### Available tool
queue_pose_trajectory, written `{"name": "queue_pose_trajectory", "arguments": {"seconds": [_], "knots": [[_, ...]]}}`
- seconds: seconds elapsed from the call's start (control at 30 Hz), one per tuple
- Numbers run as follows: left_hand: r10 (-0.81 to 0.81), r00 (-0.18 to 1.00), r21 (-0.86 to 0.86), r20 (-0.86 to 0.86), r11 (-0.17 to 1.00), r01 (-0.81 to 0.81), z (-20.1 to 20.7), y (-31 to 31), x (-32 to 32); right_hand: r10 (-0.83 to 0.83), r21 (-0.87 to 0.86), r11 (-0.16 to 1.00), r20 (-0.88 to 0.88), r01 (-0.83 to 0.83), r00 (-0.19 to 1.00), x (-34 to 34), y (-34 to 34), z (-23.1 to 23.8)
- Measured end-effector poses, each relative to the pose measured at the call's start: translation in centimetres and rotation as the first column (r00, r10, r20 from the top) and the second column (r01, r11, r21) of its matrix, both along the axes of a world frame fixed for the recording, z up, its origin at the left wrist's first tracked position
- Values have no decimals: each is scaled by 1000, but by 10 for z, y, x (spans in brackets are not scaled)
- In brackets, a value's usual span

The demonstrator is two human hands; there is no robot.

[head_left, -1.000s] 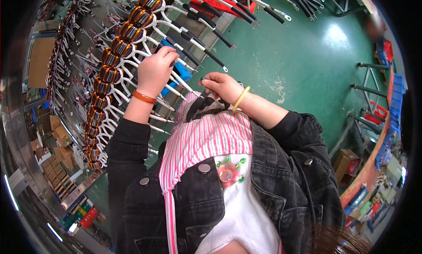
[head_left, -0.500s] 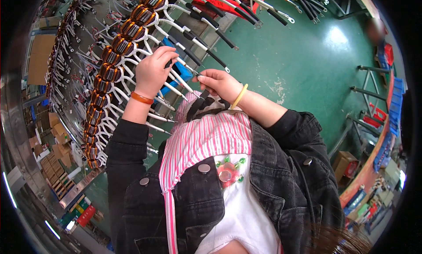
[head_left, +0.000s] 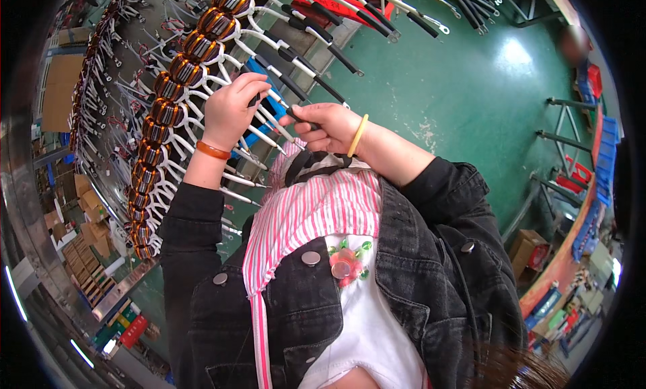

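My left hand [head_left: 232, 110] is closed around a white-sleeved wire lead [head_left: 274, 95] beside the row of copper coils; a bit of black shows at its fingertips. My right hand [head_left: 330, 125] pinches a short black sleeve [head_left: 304, 118] at the lead's free end. The sleeve lines up with the lead's tip; how far it sits over it is hidden by my fingers. Below my hands, more white leads [head_left: 266, 137] stick out toward me with bare ends. Farther up, neighbouring leads carry black sleeves [head_left: 294, 88] and ring terminals.
Copper-wound coils [head_left: 167, 111] run in a long row at the left, with a second row [head_left: 84, 100] beyond. A blue bin [head_left: 272, 106] lies under the leads, a red bin [head_left: 350, 11] farther off. Metal stands [head_left: 565, 140] are at the right over the green floor [head_left: 431, 86].
My right hand has moved slightly left and up, and a black sleeve now shows in its fingers at the lead's end. My left hand has barely shifted.
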State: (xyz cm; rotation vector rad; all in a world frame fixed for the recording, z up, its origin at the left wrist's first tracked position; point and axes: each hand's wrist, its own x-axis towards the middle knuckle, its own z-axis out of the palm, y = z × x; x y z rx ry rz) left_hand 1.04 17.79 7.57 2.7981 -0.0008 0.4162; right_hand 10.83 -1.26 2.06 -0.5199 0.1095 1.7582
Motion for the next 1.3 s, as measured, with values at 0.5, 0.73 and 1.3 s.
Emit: {"name": "queue_pose_trajectory", "arguments": {"seconds": [0.5,0.73,1.3], "knots": [[-22,1000,25,-6,999,22,0,2,-3,-93,-41,995,62,96,994,-10,23,14],[-19,1000,32,-14,999,19,0,1,-2,-123,-38,992,-56,121,991,-16,25,2],[-54,998,-7,25,999,54,0,4,0,-43,-71,994,446,83,894,-12,38,6]]}}
